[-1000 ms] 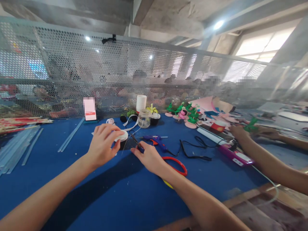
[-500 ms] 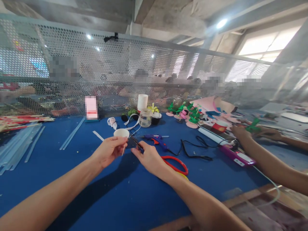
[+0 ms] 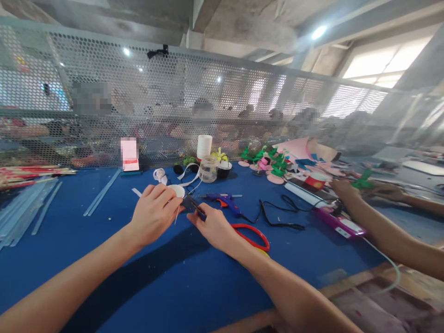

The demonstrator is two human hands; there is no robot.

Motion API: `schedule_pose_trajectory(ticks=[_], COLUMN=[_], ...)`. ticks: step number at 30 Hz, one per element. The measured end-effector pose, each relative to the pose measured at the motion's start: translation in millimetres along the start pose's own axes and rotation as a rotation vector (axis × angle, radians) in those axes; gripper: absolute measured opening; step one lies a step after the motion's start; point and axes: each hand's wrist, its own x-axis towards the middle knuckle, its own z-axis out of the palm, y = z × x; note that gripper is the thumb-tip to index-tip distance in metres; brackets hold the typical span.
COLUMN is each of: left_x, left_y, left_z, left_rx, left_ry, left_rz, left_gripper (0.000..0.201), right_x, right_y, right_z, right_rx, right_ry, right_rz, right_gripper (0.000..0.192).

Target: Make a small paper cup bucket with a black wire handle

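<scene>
Our left hand (image 3: 152, 215) has its fingers curled around a small white cup (image 3: 176, 190); a thin stick hangs just below them. Our right hand (image 3: 212, 225) pinches small dark scissors (image 3: 194, 206), tips just beside the cup. Past the right fingers on the blue worktop (image 3: 104, 240): blue glue gun (image 3: 224, 201), black cord (image 3: 277, 215), red loop (image 3: 253, 236). A co-worker's arm (image 3: 374, 226) lies far right.

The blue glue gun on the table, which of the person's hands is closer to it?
Right. The right hand sits just in front of the glue gun; the left hand is farther off, at the white cup.
</scene>
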Motion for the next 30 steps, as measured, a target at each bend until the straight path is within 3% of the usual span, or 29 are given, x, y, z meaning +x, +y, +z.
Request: schedule_pose_trajectory(ticks=[2, 4, 9, 11, 12, 14, 15, 19, 22, 25, 30], left_x=[-1.2, -1.4, 0.7, 1.4, 1.7, 2.4, 2.9, 4.5, 2.9, -1.2, -6.7], left_y=[2.1, 2.8, 6.7, 7.0, 5.9, 1.0, -2.4, -12.5, -10.2, -5.5, -4.8], left_z=[1.8, 3.4, 13.8, 17.6, 17.8, 14.1, 10.2, -6.3, -6.8, 1.2, 8.5], left_rx=[-0.075, -0.292, -1.378, -1.669, -1.713, -1.594, -1.449, -0.586, -0.156, -0.023, -0.061], left_ry=[0.020, -0.006, -0.250, -0.301, -0.306, -0.319, -0.320, -0.191, -0.098, 0.020, 0.094], left_rz=[-0.063, -0.252, -1.238, -1.464, -1.491, -1.387, -1.259, -0.491, -0.087, 0.065, 0.115], left_gripper=[0.014, 0.015, 0.018, 0.019, 0.020, 0.019, 0.019, 0.016, 0.008, 0.008, 0.008], right_x=[-1.1, -1.9, -2.7, -2.4, -2.2, -1.2, -0.6, 1.4, 1.1, -0.6, -2.7], right_y=[-1.3, -1.6, -1.5, -1.3, -0.9, 0.6, 1.6, 5.0, 5.0, 3.2, -0.5], right_z=[0.4, 1.0, 1.5, 1.1, 0.8, 0.5, 0.4, -0.2, 0.1, 0.8, -0.5], right_rx=[0.004, 0.008, 0.012, 0.013, 0.013, 0.017, 0.022, 0.045, 0.046, 0.053, 0.057], right_ry=[-0.011, -0.014, 0.008, 0.019, 0.023, 0.022, 0.021, 0.041, 0.044, 0.031, 0.024], right_rz=[0.009, 0.015, -0.032, -0.046, -0.047, -0.046, -0.045, -0.049, -0.045, -0.043, -0.033], right_gripper=[0.017, 0.018, 0.018, 0.017, 0.017, 0.018, 0.018, 0.019, 0.018, 0.016, 0.015])
